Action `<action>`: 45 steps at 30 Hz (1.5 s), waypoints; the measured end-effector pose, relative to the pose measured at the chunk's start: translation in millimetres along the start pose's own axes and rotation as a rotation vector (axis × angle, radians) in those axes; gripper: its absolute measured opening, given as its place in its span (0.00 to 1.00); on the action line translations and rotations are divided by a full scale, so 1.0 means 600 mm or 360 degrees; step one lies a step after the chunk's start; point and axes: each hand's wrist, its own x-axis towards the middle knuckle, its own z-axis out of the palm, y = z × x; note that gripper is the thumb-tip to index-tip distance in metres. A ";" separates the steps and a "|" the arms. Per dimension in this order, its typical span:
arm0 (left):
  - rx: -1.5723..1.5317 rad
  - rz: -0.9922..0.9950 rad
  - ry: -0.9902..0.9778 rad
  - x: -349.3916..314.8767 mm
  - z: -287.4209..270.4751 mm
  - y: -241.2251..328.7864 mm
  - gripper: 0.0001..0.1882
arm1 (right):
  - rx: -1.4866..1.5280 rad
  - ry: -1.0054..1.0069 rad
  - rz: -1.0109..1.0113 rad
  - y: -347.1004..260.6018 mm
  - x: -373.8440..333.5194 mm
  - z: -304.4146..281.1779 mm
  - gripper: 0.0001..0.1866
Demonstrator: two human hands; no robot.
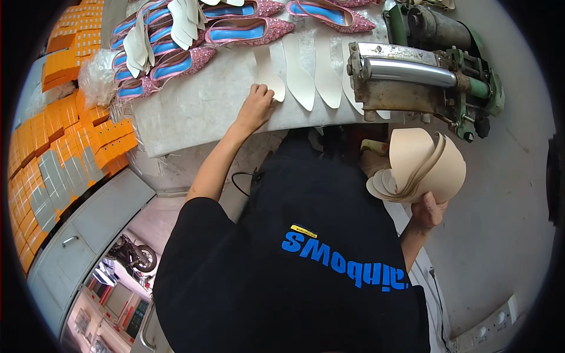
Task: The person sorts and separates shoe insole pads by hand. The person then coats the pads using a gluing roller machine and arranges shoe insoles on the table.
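Observation:
My left hand (255, 110) is at the near edge of the table, its fingers curled and pinched on the rounded end of a cream insole (272, 79). To the right of it more insoles lie side by side in a row, among them one long pale insole (299, 76) and another insole (327, 73). Off the table at the right, my right hand (428, 212) grips a thick fanned stack of beige insoles (444, 167) from below, thumb on the outer face. The stack bends into a curve.
A green roller machine (412, 70) stands on the table's right end, partly over the row. Pink glittery shoes (250, 30) with blue linings fill the back left, loose insoles (183, 26) on top. Orange boxes (47, 147) are stacked at the left beside a clear plastic bag (97, 76).

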 end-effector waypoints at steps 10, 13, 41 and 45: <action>-0.2763 -0.0474 -0.0838 0.028 -0.195 0.322 0.34 | -0.0478 -0.0305 -0.0138 -0.038 -0.007 0.063 0.36; -0.2587 -0.0412 -0.0562 0.090 -0.241 0.401 0.21 | -0.0531 -0.0220 0.0052 -0.035 -0.009 0.076 0.28; -0.1646 0.0634 0.0201 0.474 -0.337 0.205 0.20 | -0.0555 0.0564 -0.0035 0.006 0.009 0.000 0.20; -0.1016 0.0659 0.0396 0.434 -0.269 0.157 0.14 | -0.0230 0.0516 0.0150 0.002 -0.018 0.001 0.20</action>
